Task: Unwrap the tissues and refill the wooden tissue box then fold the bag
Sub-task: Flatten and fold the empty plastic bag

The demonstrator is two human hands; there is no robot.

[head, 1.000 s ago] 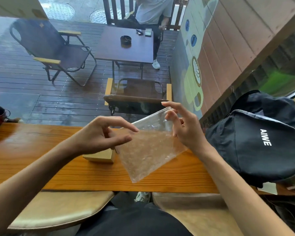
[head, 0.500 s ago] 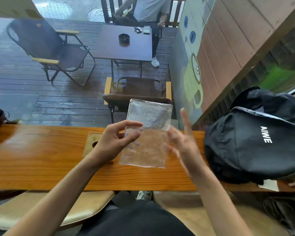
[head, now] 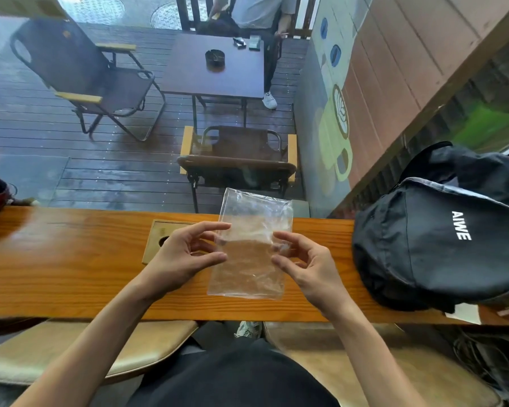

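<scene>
Both hands pinch the clear bag; left hand half hides the wooden tissue box.

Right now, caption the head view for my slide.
Both hands, left and right, pinch an empty clear bag above the counter.

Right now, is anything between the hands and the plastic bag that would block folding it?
Nothing visible. The left hand and right hand already pinch the clear plastic bag at its sides, above the wooden counter. The wooden tissue box sits behind the left hand.
</scene>
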